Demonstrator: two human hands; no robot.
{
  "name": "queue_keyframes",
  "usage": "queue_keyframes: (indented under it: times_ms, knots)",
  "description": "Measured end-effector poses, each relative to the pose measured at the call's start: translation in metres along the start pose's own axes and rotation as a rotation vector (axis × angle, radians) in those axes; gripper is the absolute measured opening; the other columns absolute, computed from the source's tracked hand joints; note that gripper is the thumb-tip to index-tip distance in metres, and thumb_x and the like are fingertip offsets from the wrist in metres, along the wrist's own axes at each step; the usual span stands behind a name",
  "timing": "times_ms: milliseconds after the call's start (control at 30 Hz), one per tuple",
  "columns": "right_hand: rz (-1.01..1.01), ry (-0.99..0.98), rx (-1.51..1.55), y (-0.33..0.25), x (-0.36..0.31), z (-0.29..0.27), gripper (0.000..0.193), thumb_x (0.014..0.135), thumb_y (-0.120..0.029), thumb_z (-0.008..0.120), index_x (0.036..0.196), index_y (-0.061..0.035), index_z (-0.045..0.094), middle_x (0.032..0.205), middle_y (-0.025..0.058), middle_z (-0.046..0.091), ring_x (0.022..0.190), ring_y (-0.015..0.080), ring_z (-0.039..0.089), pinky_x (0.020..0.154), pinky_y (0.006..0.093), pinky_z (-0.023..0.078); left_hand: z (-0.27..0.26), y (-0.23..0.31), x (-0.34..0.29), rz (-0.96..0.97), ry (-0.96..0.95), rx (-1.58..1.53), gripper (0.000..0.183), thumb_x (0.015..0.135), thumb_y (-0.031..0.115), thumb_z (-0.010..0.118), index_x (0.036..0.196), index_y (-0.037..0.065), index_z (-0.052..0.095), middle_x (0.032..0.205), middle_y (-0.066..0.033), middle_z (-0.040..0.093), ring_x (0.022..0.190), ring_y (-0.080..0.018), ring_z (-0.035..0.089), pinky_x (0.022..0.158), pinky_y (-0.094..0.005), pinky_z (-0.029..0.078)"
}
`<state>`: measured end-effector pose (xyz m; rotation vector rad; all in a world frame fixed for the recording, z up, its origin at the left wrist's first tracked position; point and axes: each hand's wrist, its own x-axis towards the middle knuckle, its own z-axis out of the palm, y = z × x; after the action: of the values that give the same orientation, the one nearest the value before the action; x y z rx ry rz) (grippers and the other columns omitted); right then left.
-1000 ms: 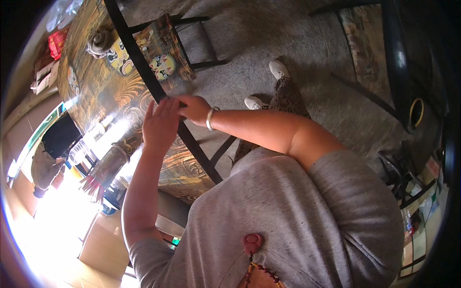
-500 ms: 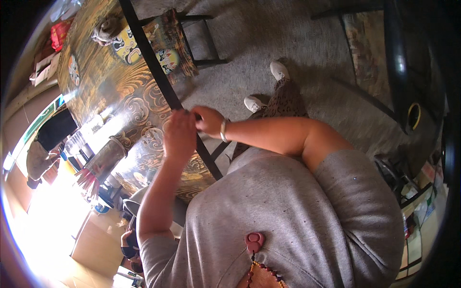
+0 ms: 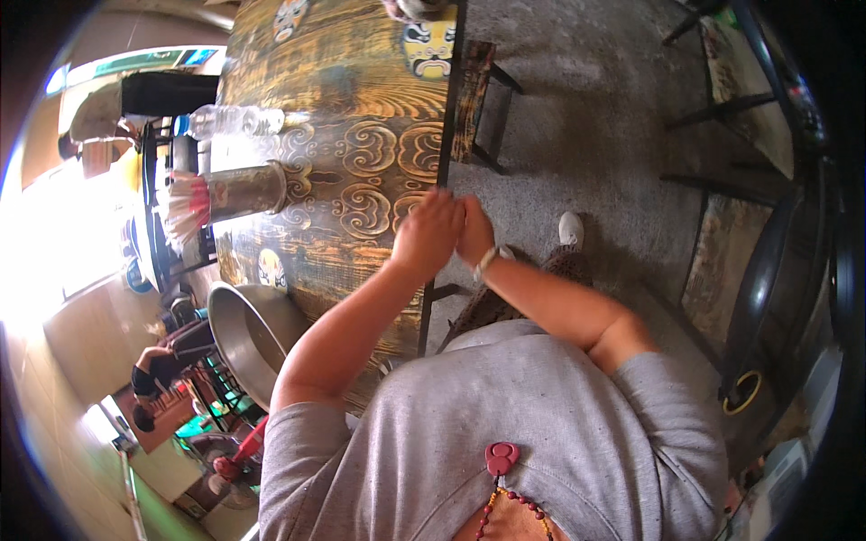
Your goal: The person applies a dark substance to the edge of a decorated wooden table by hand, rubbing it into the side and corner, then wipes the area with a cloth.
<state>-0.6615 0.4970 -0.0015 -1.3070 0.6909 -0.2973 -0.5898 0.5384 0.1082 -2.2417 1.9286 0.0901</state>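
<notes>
My left hand [image 3: 428, 236] and my right hand [image 3: 475, 233] meet at the edge of a patterned wooden table [image 3: 347, 149], knuckles side by side. The fingers of both are curled and closed. Whatever may be between them is hidden. A pale bracelet circles my right wrist. Nearest on the table, left of my hands, lies a metal cylinder [image 3: 244, 189] on its side as the view shows it, with thin sticks [image 3: 185, 206] at its end. A wide steel basin [image 3: 293, 316] stands beside my left forearm.
Clear plastic bottles [image 3: 236, 121] stand at the table's far side. A bunched cloth [image 3: 417, 9] lies at the top edge. Below the right edge are a wooden stool [image 3: 471, 99] and grey floor. Dark furniture [image 3: 767, 270] fills the right. Other people [image 3: 167, 365] are at the left.
The view has turned, so the table edge now runs nearly upright. My hands remain together and appear further right in the picture. The basin has come more into sight.
</notes>
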Motion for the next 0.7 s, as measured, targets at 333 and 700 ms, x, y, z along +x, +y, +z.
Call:
queue_keyframes:
  times_ms: [333,700]
  knots:
    - [-0.131,-0.023,-0.148,0.021,-0.030,0.003,0.011,0.079,-0.010,0.052,0.089,-0.0045,0.051,0.081,0.0165,0.058,0.075,0.0289,0.057,0.066,0.0351,0.044,0.019,0.024,-0.048,-0.070,-0.029,-0.092,0.034,0.073,0.014,0.049,0.105,0.001,0.051,0.107,-0.0105,0.054,0.109,-0.0236,0.047,0.100,-0.0351,0.029]
    - [-0.150,-0.115,-0.146,0.011,-0.073,0.006,0.020,0.067,-0.003,0.050,0.088,-0.0049,0.052,0.086,0.0155,0.056,0.082,0.0360,0.052,0.073,0.0391,0.043,0.010,0.041,-0.087,-0.123,0.111,-0.234,0.035,0.070,0.009,0.051,0.104,0.002,0.051,0.101,-0.0093,0.055,0.103,-0.0246,0.049,0.097,-0.0367,0.032]
